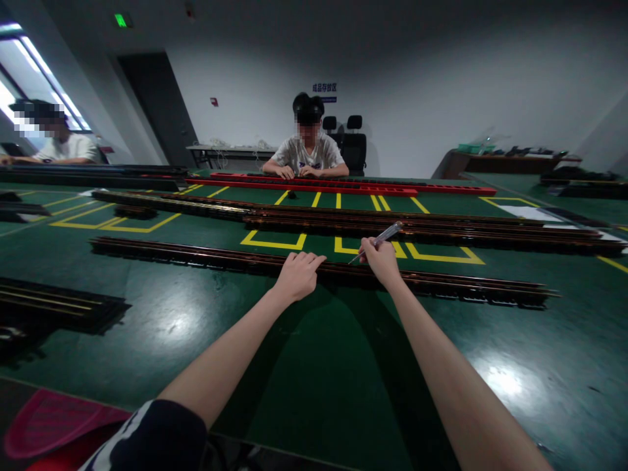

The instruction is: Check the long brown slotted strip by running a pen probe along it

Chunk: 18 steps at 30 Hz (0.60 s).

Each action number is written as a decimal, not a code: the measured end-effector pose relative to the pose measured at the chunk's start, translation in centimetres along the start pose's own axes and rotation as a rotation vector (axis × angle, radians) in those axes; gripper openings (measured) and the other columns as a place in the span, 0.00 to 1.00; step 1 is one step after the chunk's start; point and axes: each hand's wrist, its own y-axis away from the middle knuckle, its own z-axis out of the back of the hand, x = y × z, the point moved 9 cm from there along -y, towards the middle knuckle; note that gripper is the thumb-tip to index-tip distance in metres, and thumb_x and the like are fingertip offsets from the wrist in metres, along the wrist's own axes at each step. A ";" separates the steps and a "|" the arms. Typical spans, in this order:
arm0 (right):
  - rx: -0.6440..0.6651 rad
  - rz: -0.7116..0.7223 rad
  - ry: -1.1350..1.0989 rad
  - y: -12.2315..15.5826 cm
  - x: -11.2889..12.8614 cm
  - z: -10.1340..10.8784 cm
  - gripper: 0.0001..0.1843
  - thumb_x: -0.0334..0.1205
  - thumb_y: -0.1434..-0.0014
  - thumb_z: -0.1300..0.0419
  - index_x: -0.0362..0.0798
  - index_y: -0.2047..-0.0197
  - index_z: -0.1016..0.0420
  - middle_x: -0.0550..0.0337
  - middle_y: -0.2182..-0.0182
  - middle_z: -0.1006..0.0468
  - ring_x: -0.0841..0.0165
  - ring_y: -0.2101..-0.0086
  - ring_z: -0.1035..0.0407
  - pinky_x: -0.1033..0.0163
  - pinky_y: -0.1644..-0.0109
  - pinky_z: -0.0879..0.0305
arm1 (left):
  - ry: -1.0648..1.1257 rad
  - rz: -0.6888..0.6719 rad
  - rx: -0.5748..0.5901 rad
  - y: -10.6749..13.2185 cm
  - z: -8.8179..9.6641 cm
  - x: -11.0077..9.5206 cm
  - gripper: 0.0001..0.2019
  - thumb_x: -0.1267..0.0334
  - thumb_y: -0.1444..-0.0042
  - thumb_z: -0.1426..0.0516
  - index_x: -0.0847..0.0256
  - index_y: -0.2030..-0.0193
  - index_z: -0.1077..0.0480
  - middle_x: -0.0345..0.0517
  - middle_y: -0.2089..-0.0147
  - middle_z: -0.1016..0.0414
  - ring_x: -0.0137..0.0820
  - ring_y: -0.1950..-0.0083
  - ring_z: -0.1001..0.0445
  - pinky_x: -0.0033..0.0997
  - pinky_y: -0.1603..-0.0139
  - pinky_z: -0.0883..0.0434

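A long dark rail (pixel 186 255) with thin coppery strips along its length lies across the green table in front of me. My left hand (pixel 298 275) is closed over its middle, index finger pointing right along it; the thumb is hidden. Just to the right, my right hand (pixel 381 260) grips a screwdriver (pixel 389 232) with a clear handle. The tool slants down to the left, and its thin shaft ends at the rail close to my left fingertips. Whether the tip touches a screw is too small to tell.
Beyond the rail, a bundle of similar dark rails (pixel 441 229) crosses the green table (pixel 314 366), which has yellow tape marks. More dark rails (pixel 63 304) lie at left. A person (pixel 309 154) sits opposite behind red rails (pixel 343 185); another person (pixel 69 147) sits far left.
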 end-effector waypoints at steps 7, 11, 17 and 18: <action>0.009 -0.017 -0.011 0.0 0.0 0.0 0.17 0.42 0.40 0.45 0.46 0.79 0.32 0.61 0.81 0.28 0.71 0.79 0.33 0.65 0.73 0.35 | 0.010 -0.005 -0.007 0.0 0.2 -0.1 0.22 0.70 0.41 0.55 0.60 0.41 0.34 0.50 0.44 0.27 0.37 0.45 0.30 0.43 0.44 0.36; 0.003 -0.026 -0.010 0.1 0.0 0.0 0.17 0.43 0.41 0.44 0.46 0.79 0.32 0.61 0.82 0.28 0.71 0.80 0.33 0.66 0.73 0.36 | 0.002 -0.006 -0.007 0.0 0.1 0.0 0.22 0.70 0.41 0.55 0.61 0.41 0.34 0.50 0.45 0.27 0.37 0.45 0.30 0.42 0.44 0.36; -0.001 0.011 -0.020 0.0 0.2 0.0 0.18 0.43 0.41 0.45 0.46 0.80 0.31 0.63 0.84 0.29 0.71 0.80 0.33 0.66 0.71 0.36 | 0.002 -0.015 -0.013 0.0 -0.1 0.0 0.22 0.68 0.40 0.55 0.63 0.41 0.34 0.51 0.45 0.27 0.38 0.46 0.30 0.43 0.45 0.36; 0.001 0.011 -0.017 0.1 0.2 0.0 0.17 0.42 0.41 0.46 0.46 0.80 0.32 0.63 0.84 0.29 0.71 0.80 0.33 0.66 0.71 0.37 | 0.004 -0.016 -0.009 0.0 -0.1 0.0 0.22 0.68 0.40 0.55 0.63 0.41 0.34 0.51 0.44 0.27 0.38 0.46 0.30 0.43 0.45 0.36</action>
